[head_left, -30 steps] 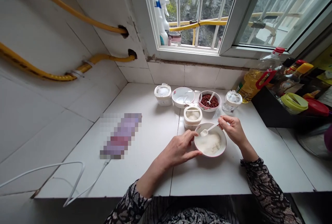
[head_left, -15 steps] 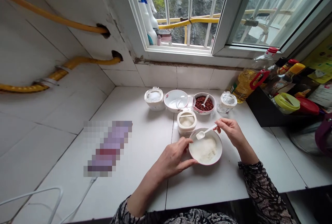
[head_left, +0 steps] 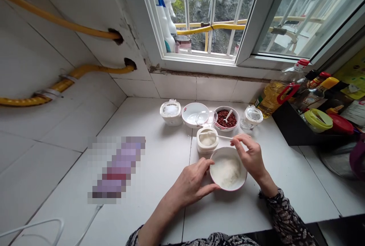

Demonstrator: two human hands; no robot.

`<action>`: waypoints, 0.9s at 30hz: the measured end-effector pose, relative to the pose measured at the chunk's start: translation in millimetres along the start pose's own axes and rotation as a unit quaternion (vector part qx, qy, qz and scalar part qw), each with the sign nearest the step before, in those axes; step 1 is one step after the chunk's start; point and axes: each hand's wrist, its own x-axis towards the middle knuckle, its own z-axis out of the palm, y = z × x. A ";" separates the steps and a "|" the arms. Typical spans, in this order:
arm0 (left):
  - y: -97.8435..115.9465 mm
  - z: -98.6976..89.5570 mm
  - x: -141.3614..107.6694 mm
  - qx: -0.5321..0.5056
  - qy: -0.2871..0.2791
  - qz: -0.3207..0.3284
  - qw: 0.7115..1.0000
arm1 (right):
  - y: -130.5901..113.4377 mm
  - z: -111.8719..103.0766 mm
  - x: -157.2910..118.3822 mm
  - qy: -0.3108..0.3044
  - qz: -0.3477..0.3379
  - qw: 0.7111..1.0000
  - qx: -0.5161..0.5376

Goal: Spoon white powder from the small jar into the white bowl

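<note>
Countertop (head_left: 162, 162): bowl (head_left: 229, 189) holds white powder (head_left: 229, 171).

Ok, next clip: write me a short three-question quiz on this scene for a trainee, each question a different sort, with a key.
1. True or false: the left hand has its thumb and fingers at the edge of the bowl with white contents.

2. Pick one. The small spoon in the bowl of dark red beans is:
a) yellow
b) white
c) black

3. Short answer: which hand has the held spoon, whose far end is at the mouth of the open container?

Key: 1 true; 2 b; 3 the right hand.
</note>
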 end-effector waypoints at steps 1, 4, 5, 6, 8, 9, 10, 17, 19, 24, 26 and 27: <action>0.1 -0.1 0.0 0.000 -0.002 -0.003 1.000 | -0.1 0.7 -0.2 -0.008 -0.064 0.997 -0.046; 0.5 -0.7 0.1 0.001 -0.003 -0.007 1.000 | 0.2 0.7 -0.2 -0.014 -0.189 0.974 -0.125; 0.6 -1.0 0.1 0.001 -0.001 -0.006 1.000 | 0.1 -0.3 -0.3 -0.007 -0.201 0.971 -0.131; 0.8 -1.3 0.2 0.001 0.001 -0.003 1.000 | -0.2 -2.0 -0.5 0.003 -0.203 0.970 -0.130; 1.0 -1.9 0.1 -0.002 0.003 0.000 1.000 | -1.1 -7.2 -0.9 0.017 -0.183 0.977 -0.109; 1.0 -2.1 0.0 -0.004 0.002 0.000 1.000 | -1.4 -10.5 -1.1 0.021 -0.165 0.982 -0.092; 1.0 -2.4 -0.3 -0.005 0.001 0.000 1.000 | -1.6 -14.2 -1.2 0.022 -0.144 0.987 -0.073; 0.2 -4.8 -2.1 -0.018 -0.012 -0.009 1.000 | 3.8 -25.6 0.8 -0.092 -0.132 0.986 -0.042; 0.3 -5.5 -2.0 -0.023 -0.012 -0.010 1.000 | 4.2 -21.3 1.0 -0.122 -0.156 0.977 -0.081; 0.6 -5.9 -2.2 -0.025 -0.016 -0.020 0.999 | 2.1 -11.7 -1.9 -0.188 -0.162 0.964 -0.091; 0.7 -5.5 -2.5 -0.022 -0.018 -0.019 0.999 | 1.9 -10.9 -3.4 -0.192 -0.149 0.967 -0.072; 0.7 -5.2 -2.6 -0.020 -0.017 -0.018 1.000 | 2.1 -10.9 -4.0 -0.190 -0.143 0.969 -0.063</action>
